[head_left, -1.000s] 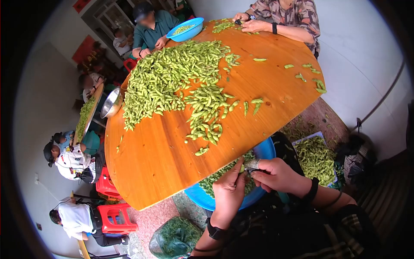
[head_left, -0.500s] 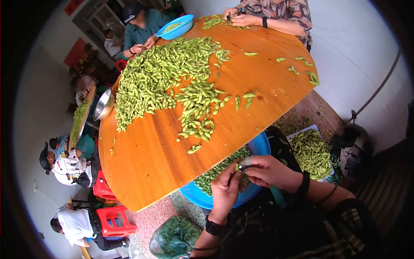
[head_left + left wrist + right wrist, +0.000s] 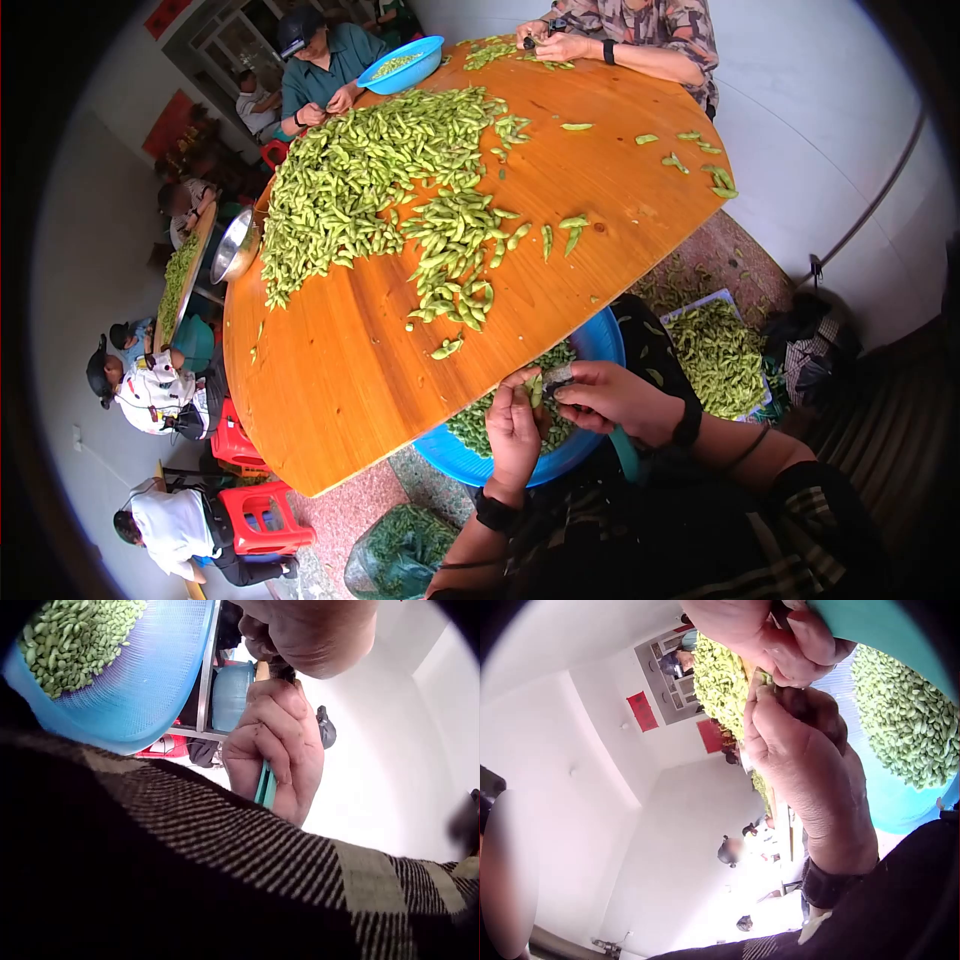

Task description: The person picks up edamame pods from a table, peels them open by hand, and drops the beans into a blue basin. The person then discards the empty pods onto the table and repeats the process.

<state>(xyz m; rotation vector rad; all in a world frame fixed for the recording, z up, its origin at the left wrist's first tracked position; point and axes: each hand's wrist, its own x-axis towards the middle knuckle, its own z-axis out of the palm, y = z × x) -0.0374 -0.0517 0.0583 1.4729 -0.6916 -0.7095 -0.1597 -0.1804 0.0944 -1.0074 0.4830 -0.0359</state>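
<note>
Pod (image 3: 536,390) up above the basin (image 3: 438,458) — the left hand (image 3: 514,425) pinches it, and just beside, the right hand (image 3: 625,400) curls round a teal handle (image 3: 626,455). Beans (image 3: 474,428) fill the basin! Beyond the basin — a big heap (image 3: 360,180) on the table (image 3: 330,400); right of the basin, more pods (image 3: 715,358); left of it, a bag (image 3: 400,555).

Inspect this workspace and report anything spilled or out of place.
Loose green bits litter the floor beside the green heap, so they look spilled. On the table, a few pods lie near the edge, apart from the main pile.
</note>
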